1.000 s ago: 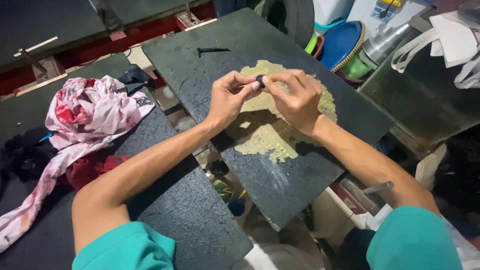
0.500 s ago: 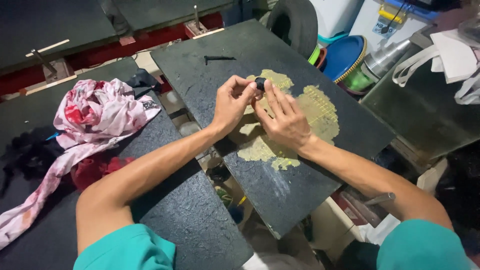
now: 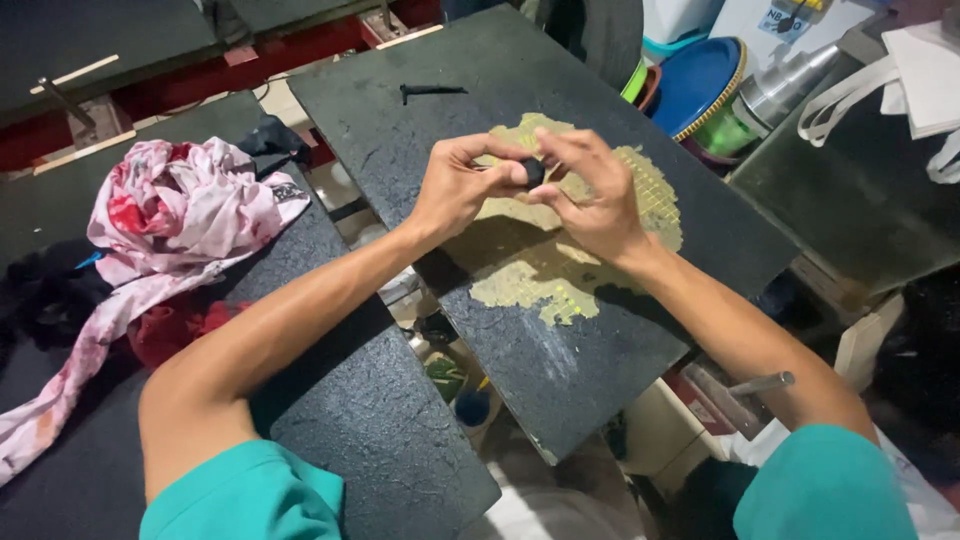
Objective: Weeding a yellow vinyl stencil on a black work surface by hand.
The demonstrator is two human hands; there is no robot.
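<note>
Pink cloth: a crumpled pink, red and white cloth lies on the far-left dark board, with a long strip trailing toward the near edge.
Left arm: bare forearm with a teal sleeve at the shoulder, reaching up and to the right across the gap between the boards.
Left hand: raised above the middle board, fingers curled, thumb and forefinger pinching a small black object.
Small black object: held between both hands at their fingertips, above the yellow patch, clear of the board.
Middle board: dark, speckled, set at a slant, with a worn yellowish gridded patch under the hands.
Right hand: fingers spread and bent, fingertips gripping the same black object from the right.
Right arm: bare, bent at the elbow, teal sleeve near the bottom edge.
Far right: a blue round basin with a patterned rim, and a white bag with looped handles on a dark surface.
</note>
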